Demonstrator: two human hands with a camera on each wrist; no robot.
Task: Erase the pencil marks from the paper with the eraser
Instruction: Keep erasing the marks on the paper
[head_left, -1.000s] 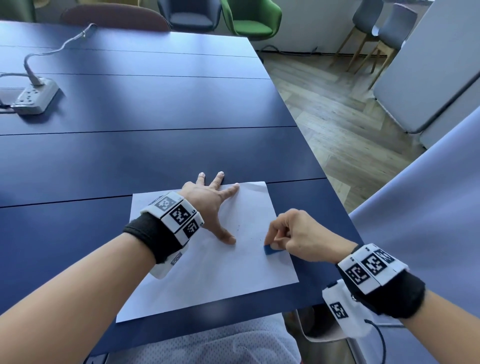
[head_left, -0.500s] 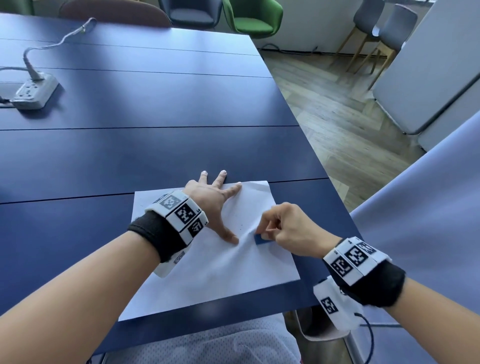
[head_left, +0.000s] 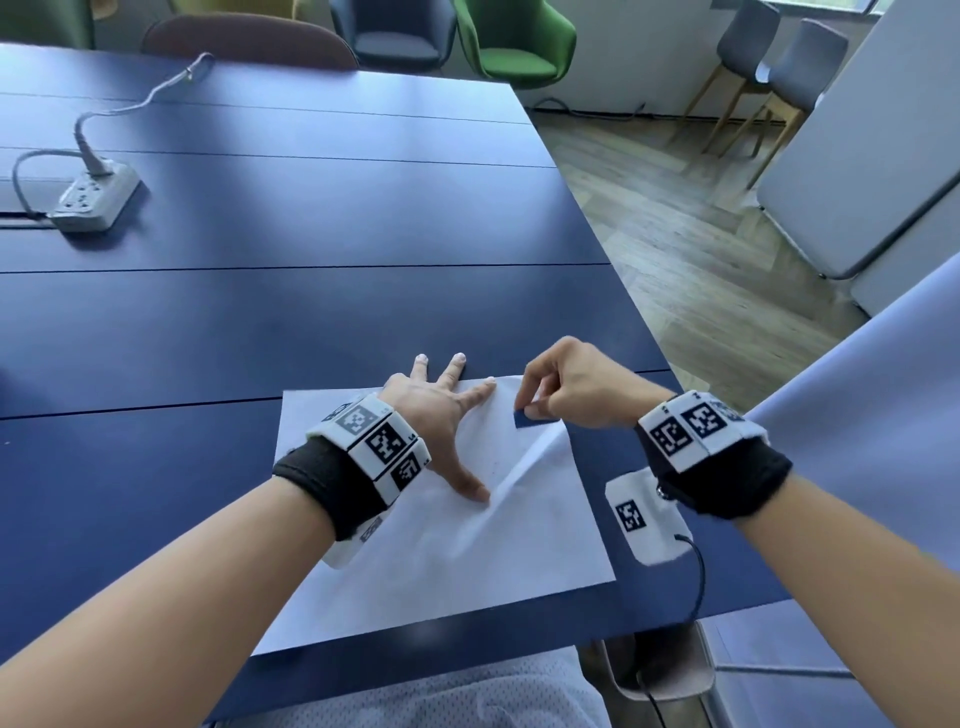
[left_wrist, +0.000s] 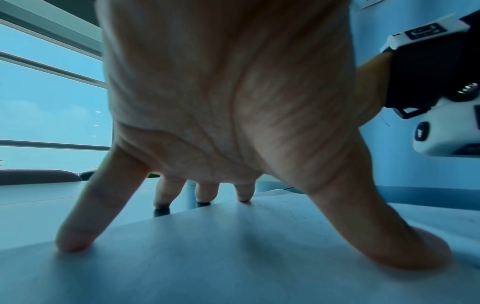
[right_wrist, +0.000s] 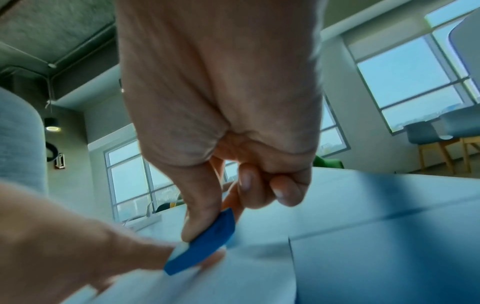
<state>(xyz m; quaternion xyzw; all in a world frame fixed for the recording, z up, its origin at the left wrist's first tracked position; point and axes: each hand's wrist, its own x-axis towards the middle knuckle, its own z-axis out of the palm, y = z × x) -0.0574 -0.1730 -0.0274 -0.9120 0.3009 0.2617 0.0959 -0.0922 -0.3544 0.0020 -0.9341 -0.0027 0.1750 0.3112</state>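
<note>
A white sheet of paper (head_left: 415, 561) lies at the near edge of the blue table (head_left: 311, 312). My left hand (head_left: 460, 428) presses on its far half with straight, spread fingers; the left wrist view shows the fingertips (left_wrist: 78, 242) down on the paper (left_wrist: 233, 246). My right hand (head_left: 527, 408) pinches a flat blue eraser (head_left: 537, 420) between thumb and fingers, its lower edge on the sheet near the far right corner. In the right wrist view the eraser (right_wrist: 205, 244) sits beside a left fingertip. Faint pencil specks (head_left: 493, 462) show near the left thumb. A raised ridge (head_left: 524, 462) runs across the paper.
A white power strip (head_left: 96, 197) with a grey cable lies at the far left of the table. The table's right edge (head_left: 639, 322) drops to a wooden floor. Upholstered chairs, one of them green (head_left: 519, 47), stand at the far end. Grey panels (head_left: 857, 156) stand to the right.
My right hand has carried the eraser from the paper's near right part up to its far right corner. The paper has buckled into a ridge. The left hand stays put.
</note>
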